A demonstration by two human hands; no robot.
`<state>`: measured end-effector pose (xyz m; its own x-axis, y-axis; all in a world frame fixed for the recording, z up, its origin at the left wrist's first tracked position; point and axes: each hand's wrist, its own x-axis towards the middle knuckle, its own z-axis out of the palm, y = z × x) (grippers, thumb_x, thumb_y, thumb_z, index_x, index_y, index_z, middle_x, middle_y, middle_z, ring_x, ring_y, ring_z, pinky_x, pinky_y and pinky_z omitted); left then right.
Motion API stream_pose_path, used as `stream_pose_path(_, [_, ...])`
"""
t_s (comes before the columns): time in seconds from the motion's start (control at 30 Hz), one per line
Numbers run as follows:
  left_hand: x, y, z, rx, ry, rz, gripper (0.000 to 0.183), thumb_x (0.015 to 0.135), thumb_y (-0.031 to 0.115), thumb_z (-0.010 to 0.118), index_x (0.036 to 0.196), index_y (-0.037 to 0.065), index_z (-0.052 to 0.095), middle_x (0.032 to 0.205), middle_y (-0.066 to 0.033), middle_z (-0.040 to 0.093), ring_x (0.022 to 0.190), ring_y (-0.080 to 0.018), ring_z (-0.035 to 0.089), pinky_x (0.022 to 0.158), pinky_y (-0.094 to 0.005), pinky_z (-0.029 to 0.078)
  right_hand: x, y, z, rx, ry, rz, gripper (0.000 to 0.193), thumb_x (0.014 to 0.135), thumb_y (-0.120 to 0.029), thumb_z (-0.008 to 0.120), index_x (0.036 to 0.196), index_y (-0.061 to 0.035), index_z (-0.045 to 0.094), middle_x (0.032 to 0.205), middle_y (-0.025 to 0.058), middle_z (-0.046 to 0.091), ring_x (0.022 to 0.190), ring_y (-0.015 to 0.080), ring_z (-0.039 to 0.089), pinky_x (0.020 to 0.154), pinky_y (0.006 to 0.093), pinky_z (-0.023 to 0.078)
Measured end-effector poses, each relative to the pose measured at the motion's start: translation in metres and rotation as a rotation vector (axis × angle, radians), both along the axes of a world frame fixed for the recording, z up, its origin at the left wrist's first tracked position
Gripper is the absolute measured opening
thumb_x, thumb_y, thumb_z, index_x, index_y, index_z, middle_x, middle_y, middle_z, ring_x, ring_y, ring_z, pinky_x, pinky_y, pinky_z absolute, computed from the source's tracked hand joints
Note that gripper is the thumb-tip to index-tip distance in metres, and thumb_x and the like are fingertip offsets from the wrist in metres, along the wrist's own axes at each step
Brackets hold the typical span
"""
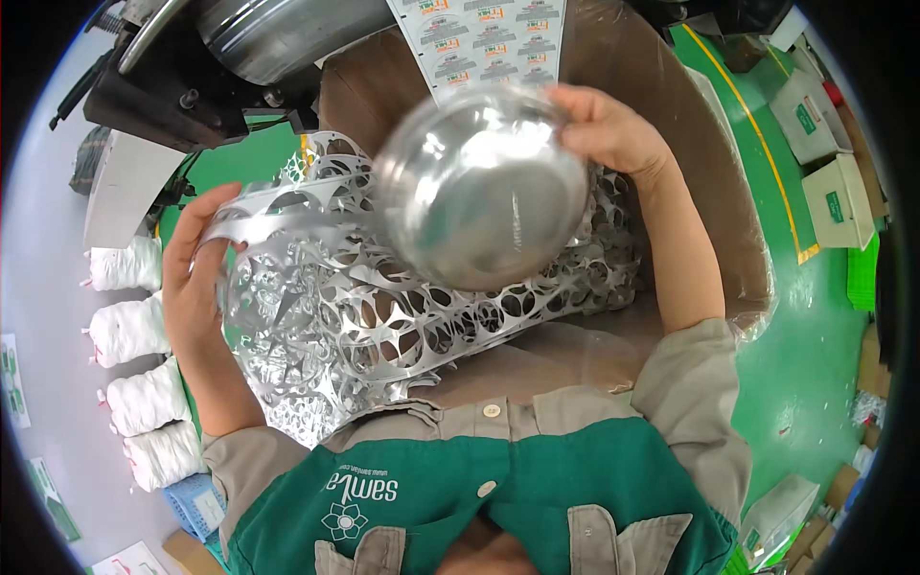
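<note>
My right hand (618, 134) is closed on the rim of a shiny round metal bowl (479, 206), fingers over its upper right edge. The bowl is tilted, somewhat blurred by motion, and covers part of the scrap below. My left hand (196, 249) pinches the end of a silvery punched strip (273, 211) full of round cut-outs. Beneath both hands lies a heap of punched foil scrap (379, 331), its holes ringed by thin webs. From the upper edge a printed white-and-silver sheet (489, 43) hangs behind the bowl.
A large brown box (700, 182) with plastic lining surrounds the scrap. Dark machinery (158, 96) with a metal roller (273, 38) stands at upper left. Several white bundles (129, 331) line the left. Pale bins (810, 115) stand at right beyond a yellow floor line (757, 134).
</note>
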<state>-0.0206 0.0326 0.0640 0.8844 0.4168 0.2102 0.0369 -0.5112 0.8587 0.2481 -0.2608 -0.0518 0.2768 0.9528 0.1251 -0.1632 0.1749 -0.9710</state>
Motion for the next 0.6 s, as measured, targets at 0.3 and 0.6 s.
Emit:
stream_pose_path(0.3, [-0.085,0.093,0.016,0.291,-0.594,0.356,0.059,0.079,0.037,0.06,0.123,0.0,0.045,0.124,-0.019,0.045,0.111,-0.0294,0.049,0.09,-0.0368,0.044,0.0,-0.058,-0.225,-1.264,-0.97,-0.382,0.063,0.074,-0.028,0.067,0.127,-0.0055,0.042,0.114,0.0208,0.055,0.105,0.0344,0.054,0.085,0.0394,0.044])
stream_pose_path(0.6, [-0.108,0.113,-0.003,1.105,0.498,0.294,0.049,0.072,0.003,0.06,0.119,0.01,0.052,0.131,-0.0118,0.043,0.124,-0.0354,0.035,0.101,-0.0433,0.031,-0.005,-0.032,-0.215,-1.216,-1.142,0.057,0.039,0.063,-0.028,0.07,0.091,-0.0003,0.065,0.096,0.0206,0.063,0.088,0.0329,0.061,0.075,0.041,0.049])
